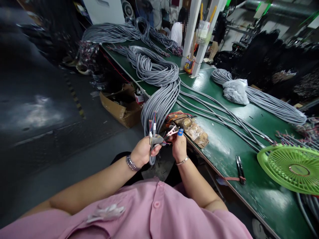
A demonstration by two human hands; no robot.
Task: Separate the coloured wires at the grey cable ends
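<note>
- Above the lap, just off the bench (224,153) edge, the left hand (142,152) is closed around bent grey cables (154,130), seemingly to keep their stripped ends steady and exposed.
- Close beside it, apart from it, the right hand (179,147) is curled round a small tool (180,132) with a blue part, too small to name; coloured wires (166,142) fan between the hands, probably turned that way for easy reach.
- Just beyond lies a cardboard piece (198,132), perhaps a work pad.
- Behind the hands, a grey cable bundle (159,71) lies looped, likely to prevent tangling.
- Farther right, snips (240,169) lie near a green fan (292,169), probably placed to blow toward the seat.
</note>
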